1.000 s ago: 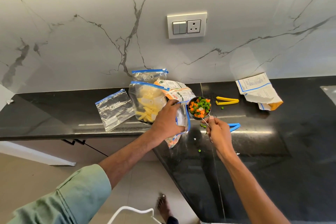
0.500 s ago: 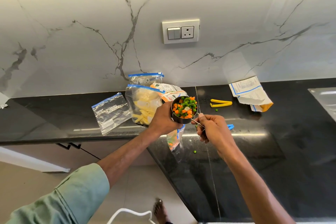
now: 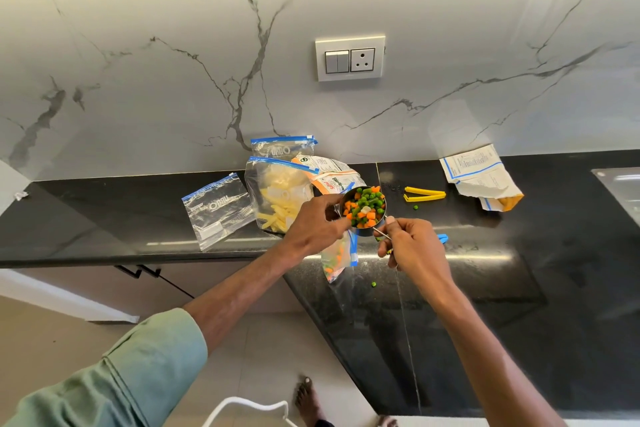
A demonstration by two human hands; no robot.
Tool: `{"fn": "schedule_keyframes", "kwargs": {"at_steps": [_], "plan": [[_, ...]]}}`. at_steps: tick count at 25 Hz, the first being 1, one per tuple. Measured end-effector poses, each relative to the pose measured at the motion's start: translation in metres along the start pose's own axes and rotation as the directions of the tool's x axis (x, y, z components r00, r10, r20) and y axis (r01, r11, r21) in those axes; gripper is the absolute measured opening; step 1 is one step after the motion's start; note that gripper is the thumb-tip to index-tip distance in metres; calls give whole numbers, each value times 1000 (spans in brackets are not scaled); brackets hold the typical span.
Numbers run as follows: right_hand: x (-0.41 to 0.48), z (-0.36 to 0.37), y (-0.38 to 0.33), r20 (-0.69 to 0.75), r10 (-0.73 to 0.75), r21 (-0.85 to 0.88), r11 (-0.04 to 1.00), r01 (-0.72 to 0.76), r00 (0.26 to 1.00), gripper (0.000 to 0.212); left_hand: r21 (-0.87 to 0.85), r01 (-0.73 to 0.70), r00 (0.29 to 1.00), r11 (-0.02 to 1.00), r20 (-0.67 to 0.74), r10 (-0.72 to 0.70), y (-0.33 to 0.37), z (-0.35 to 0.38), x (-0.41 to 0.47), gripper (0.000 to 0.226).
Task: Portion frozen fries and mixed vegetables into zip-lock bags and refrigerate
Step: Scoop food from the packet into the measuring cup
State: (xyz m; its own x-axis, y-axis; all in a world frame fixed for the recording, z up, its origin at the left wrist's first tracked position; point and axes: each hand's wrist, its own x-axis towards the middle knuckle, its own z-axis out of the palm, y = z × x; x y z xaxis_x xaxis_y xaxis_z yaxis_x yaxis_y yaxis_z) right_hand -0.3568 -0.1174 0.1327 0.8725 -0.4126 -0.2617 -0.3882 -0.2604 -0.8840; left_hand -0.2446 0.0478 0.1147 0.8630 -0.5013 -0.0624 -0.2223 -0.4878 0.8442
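Heaped cup over bag
Right hand [image 3: 412, 246] pinches the handle of the cup [image 3: 364, 211]; left hand [image 3: 313, 222] grips the zip-lock bag [image 3: 337, 258] at the cup's 7 o'clock. A fast tip could scatter vegetables over the bench [image 3: 485, 288].

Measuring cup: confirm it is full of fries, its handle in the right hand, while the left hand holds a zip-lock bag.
Not fries: the head view shows the measuring cup full of mixed vegetables. Its handle is in the right hand, and the left hand holds a zip-lock bag.
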Motion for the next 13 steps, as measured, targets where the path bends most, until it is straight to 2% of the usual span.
{"fn": "schedule_keyframes", "kwargs": {"at_steps": [2,9,13], "plan": [[-3,1,2,3,5,-13,1000,-5,1000,36,-36,42,999,998,-25,-43,1,-2,1,31],[-6,9,7,34,-8,-38,999,10,999,33,293,5,988,956,-148,40,5,2,8,25],[-10,5,7,130,14,115,993,-29,991,35,338,10,982,941,-181,54,10,4,9,22]]}}
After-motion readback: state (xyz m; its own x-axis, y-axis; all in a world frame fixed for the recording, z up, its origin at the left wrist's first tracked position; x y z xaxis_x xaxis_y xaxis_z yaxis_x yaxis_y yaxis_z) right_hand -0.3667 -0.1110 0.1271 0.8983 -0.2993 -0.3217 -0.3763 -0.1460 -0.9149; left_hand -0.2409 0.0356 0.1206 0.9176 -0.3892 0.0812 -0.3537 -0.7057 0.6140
